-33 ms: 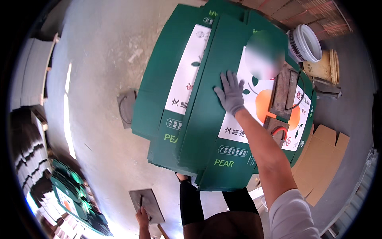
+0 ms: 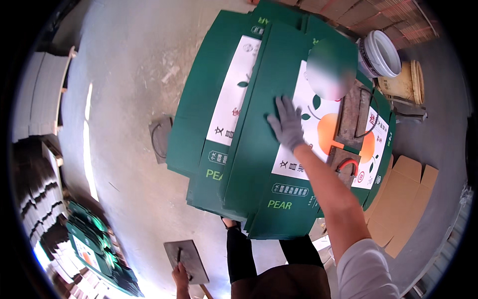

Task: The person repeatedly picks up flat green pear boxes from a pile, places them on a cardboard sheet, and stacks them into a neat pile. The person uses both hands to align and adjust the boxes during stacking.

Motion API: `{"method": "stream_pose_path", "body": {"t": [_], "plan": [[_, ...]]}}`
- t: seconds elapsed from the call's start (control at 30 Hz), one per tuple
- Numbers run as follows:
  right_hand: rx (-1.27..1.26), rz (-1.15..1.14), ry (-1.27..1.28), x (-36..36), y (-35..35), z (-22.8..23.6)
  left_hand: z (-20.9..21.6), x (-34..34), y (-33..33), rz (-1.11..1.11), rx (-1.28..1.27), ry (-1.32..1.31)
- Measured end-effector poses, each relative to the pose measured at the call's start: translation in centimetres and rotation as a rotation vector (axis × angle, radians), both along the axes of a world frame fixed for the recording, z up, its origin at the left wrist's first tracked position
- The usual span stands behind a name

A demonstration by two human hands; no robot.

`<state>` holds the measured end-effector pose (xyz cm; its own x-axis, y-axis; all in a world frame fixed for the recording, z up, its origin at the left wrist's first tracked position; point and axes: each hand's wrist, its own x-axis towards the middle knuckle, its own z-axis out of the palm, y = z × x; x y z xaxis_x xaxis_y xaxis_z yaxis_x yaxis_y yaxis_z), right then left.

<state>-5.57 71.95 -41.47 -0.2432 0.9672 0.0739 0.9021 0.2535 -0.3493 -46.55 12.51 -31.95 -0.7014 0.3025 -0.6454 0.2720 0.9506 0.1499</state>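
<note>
A stack of flat green printed cardboard box blanks (image 2: 249, 154), with white panels and orange pear pictures, fills the middle. My right hand (image 2: 288, 124), in a grey glove, rests on the top blank with its fingers spread, holding nothing. Low on the left, my left hand (image 2: 180, 274) grips the dark handle of a flat grey rectangular plate (image 2: 193, 254), held beside the stack's near left corner. On the blanks, right of my right hand, lie a long brown block with a dark wire handle (image 2: 351, 114) and a smaller block with a red handle (image 2: 344, 167).
Another grey plate with a wire handle (image 2: 160, 139) lies on the floor against the stack's left side. White (image 2: 381, 55) and yellowish (image 2: 406, 82) buckets stand at the far right. Brown cardboard (image 2: 401, 204) lies on the right. More green blanks (image 2: 92, 249) are stacked at the lower left.
My right hand has shifted very slightly toward me on the green cardboard, fingers still spread. The left hand keeps its hold on the plate. The view has moved a little.
</note>
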Motion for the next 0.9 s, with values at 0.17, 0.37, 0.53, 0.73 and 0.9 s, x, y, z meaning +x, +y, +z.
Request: {"method": "stream_pose_path", "body": {"t": [0.17, 0.37, 0.53, 0.73, 0.9], "plan": [[-0.214, 0.009, 0.293, 7.1, -19.1, 10.1, 14.6, 9.7, 10.2, 0.326, 0.266, -0.354], [-0.658, -0.223, 0.169, 19.5, -38.8, 19.2, 17.4, 19.4, 26.2, 0.213, 0.411, -0.568], [-0.625, -0.369, 0.175, 25.3, -45.8, 18.4, 13.9, 28.3, 44.0, -0.224, 0.499, -0.516], [-0.673, -0.432, 0.262, 27.7, -47.8, 17.0, 10.3, 36.5, 63.5, -0.395, 0.541, -0.353], [-0.724, -0.484, 0.282, 29.7, -47.8, 17.1, 8.7, 42.7, 73.9, -0.48, 0.587, -0.238]]}}
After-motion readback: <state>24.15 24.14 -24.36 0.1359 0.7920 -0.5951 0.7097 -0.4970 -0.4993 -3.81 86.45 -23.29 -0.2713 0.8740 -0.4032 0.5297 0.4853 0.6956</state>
